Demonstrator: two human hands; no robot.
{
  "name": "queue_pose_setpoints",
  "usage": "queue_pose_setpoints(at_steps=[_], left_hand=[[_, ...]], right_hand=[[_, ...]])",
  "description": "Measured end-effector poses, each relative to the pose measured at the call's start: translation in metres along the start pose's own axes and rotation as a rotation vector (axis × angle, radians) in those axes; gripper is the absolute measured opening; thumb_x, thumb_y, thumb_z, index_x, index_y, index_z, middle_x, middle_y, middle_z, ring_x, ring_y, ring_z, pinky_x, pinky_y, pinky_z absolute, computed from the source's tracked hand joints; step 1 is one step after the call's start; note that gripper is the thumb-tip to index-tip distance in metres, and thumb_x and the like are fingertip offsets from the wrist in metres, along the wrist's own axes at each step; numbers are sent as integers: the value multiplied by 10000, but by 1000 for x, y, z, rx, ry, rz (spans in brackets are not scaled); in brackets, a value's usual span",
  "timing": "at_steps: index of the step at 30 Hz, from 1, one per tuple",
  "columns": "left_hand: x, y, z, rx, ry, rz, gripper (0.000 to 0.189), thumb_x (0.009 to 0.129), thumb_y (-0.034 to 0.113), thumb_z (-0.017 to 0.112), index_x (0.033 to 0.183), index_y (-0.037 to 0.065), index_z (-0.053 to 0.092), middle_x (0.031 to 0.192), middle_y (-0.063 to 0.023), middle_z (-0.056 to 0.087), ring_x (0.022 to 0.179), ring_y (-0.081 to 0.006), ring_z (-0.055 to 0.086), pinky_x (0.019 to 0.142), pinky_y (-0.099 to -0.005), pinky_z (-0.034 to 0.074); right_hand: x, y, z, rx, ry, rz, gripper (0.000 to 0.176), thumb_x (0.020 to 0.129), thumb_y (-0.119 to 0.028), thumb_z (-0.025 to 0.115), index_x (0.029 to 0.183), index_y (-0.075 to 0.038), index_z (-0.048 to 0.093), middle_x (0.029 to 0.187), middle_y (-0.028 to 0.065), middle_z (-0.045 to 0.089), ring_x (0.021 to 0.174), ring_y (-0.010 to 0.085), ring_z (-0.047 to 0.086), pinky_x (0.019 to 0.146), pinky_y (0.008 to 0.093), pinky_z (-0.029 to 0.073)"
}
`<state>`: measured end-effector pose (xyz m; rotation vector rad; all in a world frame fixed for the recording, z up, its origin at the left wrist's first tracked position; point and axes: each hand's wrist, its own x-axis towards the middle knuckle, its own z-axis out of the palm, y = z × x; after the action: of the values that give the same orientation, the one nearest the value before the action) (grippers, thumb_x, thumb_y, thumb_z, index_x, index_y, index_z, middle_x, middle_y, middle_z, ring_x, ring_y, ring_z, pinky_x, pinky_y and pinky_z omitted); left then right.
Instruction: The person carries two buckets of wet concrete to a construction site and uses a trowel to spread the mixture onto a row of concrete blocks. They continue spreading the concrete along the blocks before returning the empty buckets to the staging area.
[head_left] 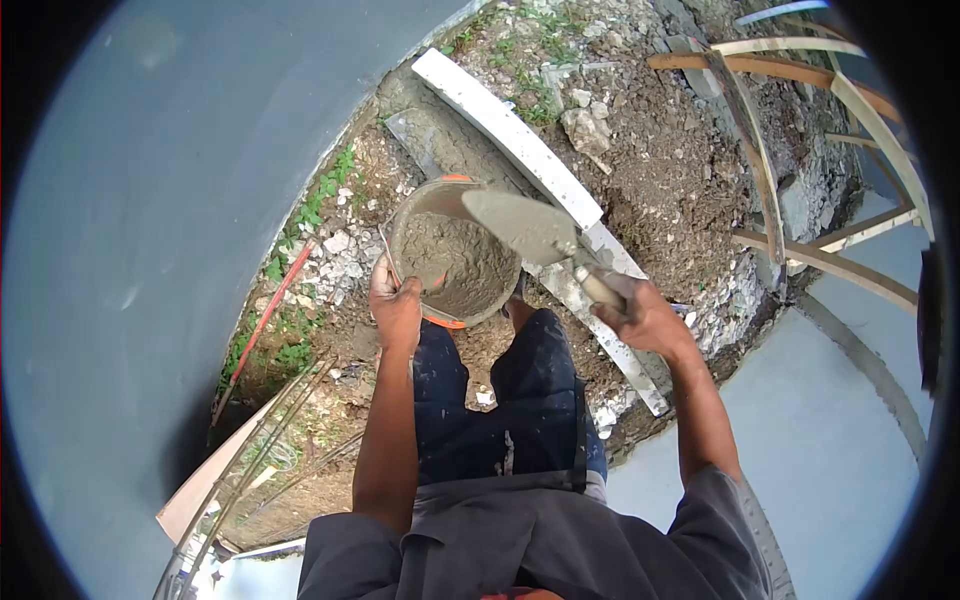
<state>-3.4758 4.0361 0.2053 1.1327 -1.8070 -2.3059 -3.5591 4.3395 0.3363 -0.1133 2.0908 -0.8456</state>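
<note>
A bucket (pixel 399 238) with an orange-marked rim stands in front of my legs, holding wet grey mortar (pixel 455 255). My left hand (pixel 397 305) is closed on the near left part of its rim, thumb on the inner side. In my right hand (pixel 640 315) is the handle of a trowel (pixel 525 225), whose mortar-coated blade points left over the bucket's far right rim. The blade hides part of that rim and some of the mortar.
A long white board (pixel 510 135) lies beyond the bucket beside a mortar-smeared trough (pixel 445 140). A grey wall (pixel 180 200) rises at left. Wooden poles (pixel 830 265) lean at right over rubble (pixel 660 150). Thin rods (pixel 250 450) and a red bar (pixel 270 310) lie lower left.
</note>
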Motion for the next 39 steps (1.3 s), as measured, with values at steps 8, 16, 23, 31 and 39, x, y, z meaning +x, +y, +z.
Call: queue_pose_setpoints(at_steps=[8,16,23,31,39], left_hand=[[-72,194,6,400,-270,135,454,778,-87,455,1231,-70,434,1128,-110,549,1002,-155,532,862,-259,416],[-113,273,25,643,-231,432,424,781,-78,481,1205,-86,473,1135,-130,564,959,-173,563,853,-282,439],[-131,268,76,556,-112,663,350,790,-36,549,1129,-118,519,1060,-126,603,940,-153,566,855,-266,426],[-195,298,162,556,-288,897,284,751,-16,578,1030,-56,605,994,-141,624,933,-197,584,850,-294,430],[-195,270,156,383,-270,672,282,751,-8,608,1027,-66,607,987,-100,624,891,-142,571,819,-260,432]], right_hand=[[-66,-116,109,-204,65,-162,173,697,-88,546,814,10,628,806,225,625,741,361,627,635,422,510],[-117,-131,80,-175,569,-54,219,814,-127,475,960,-8,587,917,179,583,886,345,587,636,401,507],[-166,-150,13,-353,504,-259,267,763,-97,514,1008,-21,588,860,157,611,767,283,626,614,387,512],[-161,-102,-104,-499,194,-205,162,724,-41,605,882,-33,640,747,149,627,645,217,621,530,338,496],[-167,-35,-37,911,-430,-113,371,750,-67,676,1106,-74,572,600,13,538,404,73,462,337,222,362]])
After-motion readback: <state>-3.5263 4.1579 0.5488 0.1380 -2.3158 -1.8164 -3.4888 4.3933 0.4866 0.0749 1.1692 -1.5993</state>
